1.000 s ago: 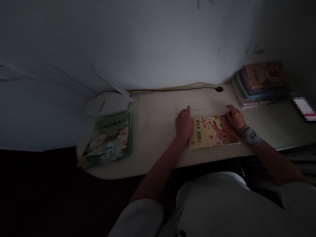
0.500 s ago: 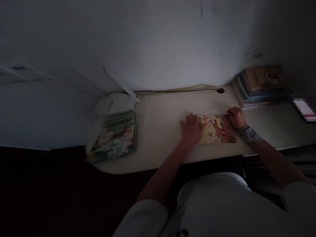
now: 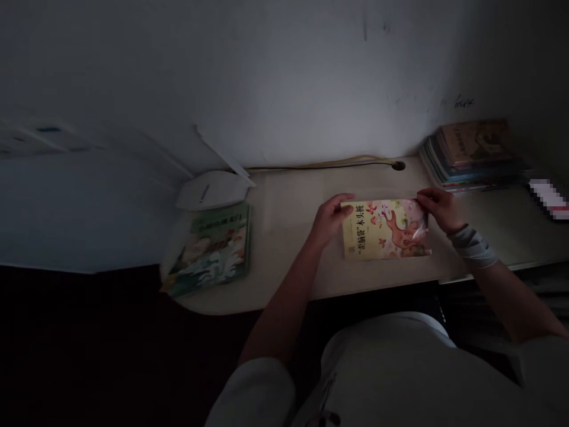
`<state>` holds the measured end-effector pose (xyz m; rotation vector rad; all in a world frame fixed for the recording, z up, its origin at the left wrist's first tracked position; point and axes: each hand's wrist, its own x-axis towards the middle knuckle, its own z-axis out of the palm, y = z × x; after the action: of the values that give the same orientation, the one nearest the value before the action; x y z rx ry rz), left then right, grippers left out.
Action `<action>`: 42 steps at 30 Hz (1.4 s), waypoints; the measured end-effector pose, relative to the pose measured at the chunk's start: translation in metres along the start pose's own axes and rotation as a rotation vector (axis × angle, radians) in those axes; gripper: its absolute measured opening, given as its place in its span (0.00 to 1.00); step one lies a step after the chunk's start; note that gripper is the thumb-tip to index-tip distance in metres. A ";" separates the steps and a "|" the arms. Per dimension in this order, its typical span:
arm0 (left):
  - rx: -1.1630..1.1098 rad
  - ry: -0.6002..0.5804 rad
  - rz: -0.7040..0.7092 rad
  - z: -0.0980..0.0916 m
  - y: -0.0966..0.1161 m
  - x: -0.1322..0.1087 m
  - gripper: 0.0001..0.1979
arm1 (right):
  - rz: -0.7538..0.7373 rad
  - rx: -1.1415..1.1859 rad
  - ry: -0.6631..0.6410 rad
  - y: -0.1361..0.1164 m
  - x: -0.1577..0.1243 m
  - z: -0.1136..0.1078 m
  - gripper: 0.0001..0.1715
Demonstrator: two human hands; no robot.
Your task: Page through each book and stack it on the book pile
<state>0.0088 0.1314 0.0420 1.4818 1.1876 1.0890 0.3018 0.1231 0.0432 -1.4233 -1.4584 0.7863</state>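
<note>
A picture book (image 3: 377, 231) with a yellow and pink cover and a reddish-brown animal on it is in front of me, over the desk. My left hand (image 3: 333, 216) pinches its upper left corner, thumb on the cover. At the upper right corner my right hand (image 3: 438, 207) grips the book between thumb and fingers. Its top edge looks lifted toward me; whether the lower edge touches the desk I cannot tell. A grey band is around my right wrist.
Green picture books (image 3: 213, 249) lie at the desk's rounded left end, before a white router (image 3: 213, 190) with upright antennas. A stack of books (image 3: 475, 154) stands at the back right, beside a phone (image 3: 549, 198). Cables (image 3: 320, 162) run along the wall to a hole (image 3: 399, 166).
My left hand has gone from lying over the book's left side to pinching its corner, uncovering the title. My right hand has shifted slightly right, and the book's top edge has risen.
</note>
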 end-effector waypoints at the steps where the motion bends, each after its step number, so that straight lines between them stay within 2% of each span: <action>1: 0.001 -0.034 -0.005 -0.003 0.003 0.000 0.20 | 0.010 -0.008 -0.069 -0.004 0.000 -0.006 0.20; 3: 0.037 -0.062 -0.037 -0.008 0.009 0.001 0.17 | 0.023 -0.041 -0.200 -0.010 -0.001 -0.016 0.20; 5: 0.092 -0.064 -0.080 -0.011 0.013 0.003 0.14 | 0.042 -0.058 -0.277 -0.015 0.000 -0.023 0.21; 10: 0.088 -0.048 -0.150 -0.013 0.017 0.007 0.11 | 0.050 0.033 -0.301 -0.019 0.001 -0.022 0.24; 13: 0.041 -0.046 -0.171 -0.010 0.013 0.013 0.13 | 0.175 0.079 -0.278 -0.014 0.002 -0.013 0.27; 16: 0.030 -0.052 -0.265 -0.001 0.002 0.020 0.13 | 0.247 -0.034 -0.233 -0.004 0.007 -0.004 0.28; 18: 0.194 -0.042 -0.309 0.005 -0.007 0.024 0.12 | 0.232 -0.210 -0.214 0.002 0.012 0.001 0.28; 20: 0.416 -0.019 -0.306 0.011 -0.013 0.026 0.11 | 0.186 -0.499 -0.223 0.007 0.016 0.007 0.27; 23: 0.798 -0.019 -0.248 0.017 -0.010 0.021 0.13 | 0.134 -0.913 -0.275 0.010 0.019 0.015 0.26; 26: 1.176 -0.031 -0.049 0.028 0.001 0.012 0.16 | 0.167 -1.063 -0.322 0.011 0.021 0.016 0.30; 27: 1.236 -0.062 0.047 0.035 0.003 0.009 0.17 | 0.184 -1.078 -0.339 0.010 0.022 0.014 0.32; 29: 1.263 -0.197 0.199 0.053 0.003 0.003 0.20 | 0.225 -1.096 -0.351 0.008 0.022 0.011 0.34; 31: 1.232 -0.327 0.235 0.072 -0.002 -0.001 0.23 | 0.244 -1.135 -0.292 0.002 0.019 0.012 0.34; 32: 1.217 -0.350 0.227 0.081 -0.005 -0.004 0.25 | 0.219 -1.160 -0.242 -0.003 0.015 0.015 0.33; 34: 1.205 -0.309 0.204 0.092 -0.012 -0.007 0.28 | 0.067 -1.199 -0.161 -0.013 0.003 0.030 0.28; 37: 1.202 -0.293 0.210 0.094 -0.016 -0.010 0.28 | -0.266 -1.153 -0.196 -0.023 -0.021 0.063 0.22; 38: 1.203 -0.307 0.214 0.092 -0.016 -0.011 0.28 | -0.312 -1.117 -0.215 -0.023 -0.028 0.073 0.23; 40: 1.207 -0.325 0.227 0.089 -0.016 -0.011 0.28 | -0.295 -1.055 -0.209 -0.018 -0.038 0.088 0.26; 42: 1.205 -0.318 0.227 0.088 -0.015 -0.012 0.28 | -0.265 -1.016 -0.206 -0.008 -0.042 0.092 0.28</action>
<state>0.0898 0.1102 0.0094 2.6098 1.5344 0.1335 0.2108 0.0955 0.0095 -1.8179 -2.3165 -0.0397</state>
